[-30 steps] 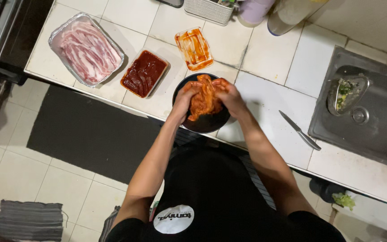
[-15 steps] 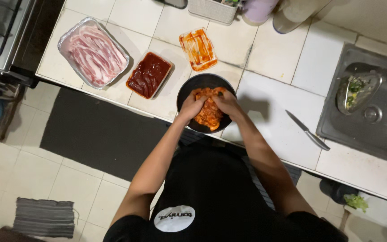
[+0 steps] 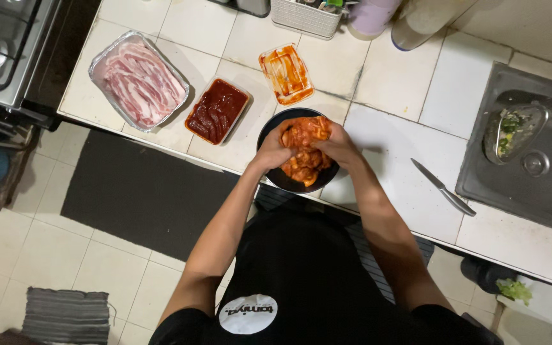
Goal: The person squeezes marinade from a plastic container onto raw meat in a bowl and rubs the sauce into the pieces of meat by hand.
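- The left hand [image 3: 273, 151] is cupped and closed around the left side of a clump of red-sauced meat pieces [image 3: 305, 148], fingers curled into it.
- The right hand [image 3: 338, 145] mirrors it on the right side, fingers pressed into the same clump, so both hands squeeze it between them.
- The meat sits in a black bowl [image 3: 278, 180], and the hands hold part of it lifted just over the bowl's middle; more sauced pieces lie beneath them in the bowl.
- The bowl stands on the white tiled tabletop [image 3: 391, 83], near its front edge, right in front of the person's body.
- Just left of the bowl is a small rectangular tub of dark red paste [image 3: 217, 110].
- Just behind the bowl lies an emptied clear tray smeared with orange sauce [image 3: 286, 73].
- Further left of the bowl, past the paste tub, is a foil tray of raw sliced pork belly [image 3: 139, 81].
- Right of the bowl, well apart from it, a knife [image 3: 442, 187] lies flat on the tabletop, blade pointing back and left.
- Beyond the knife, further right of the bowl, is a steel sink [image 3: 544, 185] with a strainer of green scraps [image 3: 510, 128] in it.
- Far left of the bowl, past the tabletop's end, is a gas stove [image 3: 1, 48].
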